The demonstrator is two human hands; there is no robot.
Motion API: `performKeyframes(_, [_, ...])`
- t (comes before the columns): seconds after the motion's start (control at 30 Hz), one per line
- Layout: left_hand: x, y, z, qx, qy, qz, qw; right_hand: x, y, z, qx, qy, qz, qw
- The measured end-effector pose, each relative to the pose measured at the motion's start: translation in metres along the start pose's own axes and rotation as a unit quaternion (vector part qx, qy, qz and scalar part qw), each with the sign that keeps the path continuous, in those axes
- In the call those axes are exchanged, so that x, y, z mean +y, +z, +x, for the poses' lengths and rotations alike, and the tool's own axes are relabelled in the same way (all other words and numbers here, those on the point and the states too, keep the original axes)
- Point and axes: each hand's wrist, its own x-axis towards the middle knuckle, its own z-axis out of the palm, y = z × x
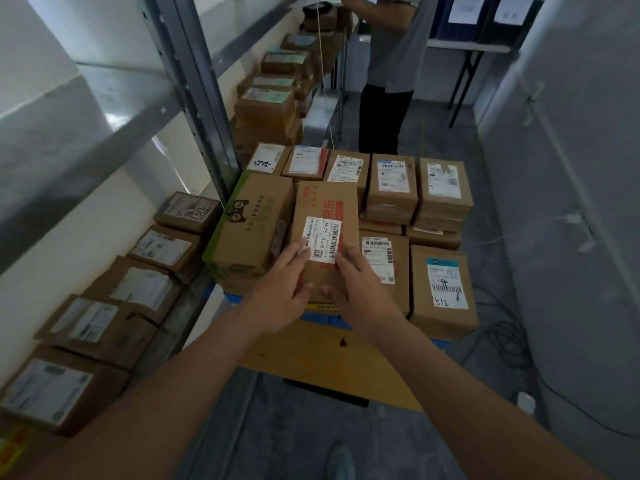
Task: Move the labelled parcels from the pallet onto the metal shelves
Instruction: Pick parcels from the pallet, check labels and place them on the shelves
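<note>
Both hands hold one cardboard parcel (325,216) by its near end: the left hand (287,289) curls round its left edge with fingers over the white barcode label (322,240), the right hand (360,289) grips its right edge. The parcel sits atop other parcels on the blue pallet (322,318), just beyond the hands. Left of the hands, metal shelves (180,306) carry labelled boxes

Matt brown cardboard parcel (325,216) under both hands, smooth white paper label (322,240) at fingertips, dull grey metal shelves (114,109) left of left hand (282,292), blue plastic pallet (322,320) below wrists, rough grey floor (491,403) beyond right hand (356,289).
</note>
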Motion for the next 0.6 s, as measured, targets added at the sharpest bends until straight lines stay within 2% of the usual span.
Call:
performKeyframes(0.37, [-0.025, 0.01, 0.035, -0.012, -0.034, -0.015, 0.999, 0.019, 0.016, 0.039, -0.013, 0.004, 0.014, 1.0])
performKeyframes(0.6, [-0.044, 0.002, 0.046, -0.032, -0.024, -0.025, 0.999, 0.011, 0.026, 0.054, -0.014, 0.02, 0.036, 0.999])
